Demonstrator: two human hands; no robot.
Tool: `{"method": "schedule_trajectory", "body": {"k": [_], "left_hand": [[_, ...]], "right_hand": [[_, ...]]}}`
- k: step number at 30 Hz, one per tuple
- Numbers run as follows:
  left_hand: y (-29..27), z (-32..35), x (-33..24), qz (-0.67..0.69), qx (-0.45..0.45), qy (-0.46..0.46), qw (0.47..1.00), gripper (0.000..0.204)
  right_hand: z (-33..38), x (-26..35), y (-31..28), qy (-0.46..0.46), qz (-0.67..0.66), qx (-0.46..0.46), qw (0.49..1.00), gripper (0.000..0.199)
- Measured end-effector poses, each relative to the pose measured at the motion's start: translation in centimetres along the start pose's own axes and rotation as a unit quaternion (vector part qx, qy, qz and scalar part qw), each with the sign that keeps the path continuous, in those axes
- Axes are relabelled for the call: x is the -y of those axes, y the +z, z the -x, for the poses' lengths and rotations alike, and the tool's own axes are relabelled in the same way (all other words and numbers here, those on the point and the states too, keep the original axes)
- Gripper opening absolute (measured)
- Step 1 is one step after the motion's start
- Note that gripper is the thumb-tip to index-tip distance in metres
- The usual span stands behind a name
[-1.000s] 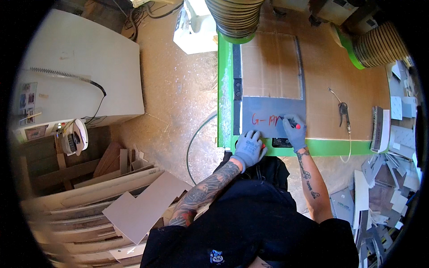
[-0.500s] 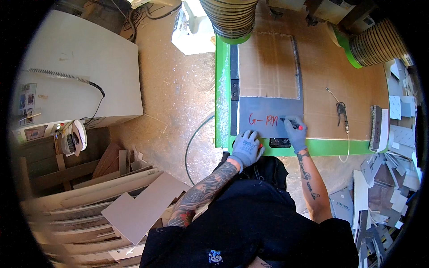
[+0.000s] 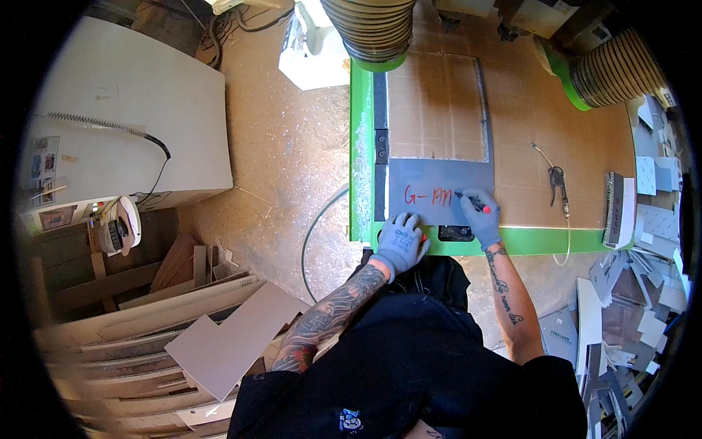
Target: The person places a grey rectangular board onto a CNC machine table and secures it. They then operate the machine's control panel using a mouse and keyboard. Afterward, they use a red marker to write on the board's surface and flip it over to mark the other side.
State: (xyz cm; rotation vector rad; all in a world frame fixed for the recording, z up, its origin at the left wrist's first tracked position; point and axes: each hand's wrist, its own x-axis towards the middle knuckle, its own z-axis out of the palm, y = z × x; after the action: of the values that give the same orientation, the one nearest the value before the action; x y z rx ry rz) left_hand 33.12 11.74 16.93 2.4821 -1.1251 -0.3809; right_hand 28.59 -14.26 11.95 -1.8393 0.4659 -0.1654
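Note:
A dark grey panel strip [image 3: 431,175] lies on the brown worktable, with red handwriting across it. My right hand [image 3: 481,216], in a grey glove, is closed around a marker [image 3: 484,208] with a red end, its tip at the right end of the writing. At the panel's near edge rests my left hand [image 3: 401,243], also gloved, fingers pressed down below the letters. A small red piece [image 3: 424,238] that looks like the marker's cap shows between its thumb and fingers. The palm side of both hands is hidden.
An air blow gun [image 3: 557,179] with a hose lies on the table's right. Ribbed ducts [image 3: 371,25] hang over the far side. Sheet offcuts [image 3: 629,293] are piled at the right, and boards [image 3: 234,333] stand at lower left. A white cabinet [image 3: 139,95] fills the upper left.
My right hand has shifted slightly with the marker, and the last red letter has grown by a stroke. My left hand stays in place; the whole view has slid slightly.

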Motion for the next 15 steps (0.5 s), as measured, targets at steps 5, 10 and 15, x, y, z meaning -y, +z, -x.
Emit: {"method": "schedule_trajectory", "body": {"k": [5,10,15], "left_hand": [[0.1,0.0,0.1,0.0,-0.002,0.003,1.0,0.032],[-0.3,0.0,0.0,-0.005,0.002,0.002,1.0,0.033],[-0.3,-0.1,-0.1,-0.001,0.011,-0.006,1.0,0.033]], "right_hand": [[0.0,-0.4,0.0,0.008,-0.029,0.006,1.0,0.005],[-0.6,-0.7,-1.1,0.026,0.006,0.03,0.999,0.008],[-0.1,0.5,-0.6,0.014,0.028,0.013,0.999,0.011]]}}
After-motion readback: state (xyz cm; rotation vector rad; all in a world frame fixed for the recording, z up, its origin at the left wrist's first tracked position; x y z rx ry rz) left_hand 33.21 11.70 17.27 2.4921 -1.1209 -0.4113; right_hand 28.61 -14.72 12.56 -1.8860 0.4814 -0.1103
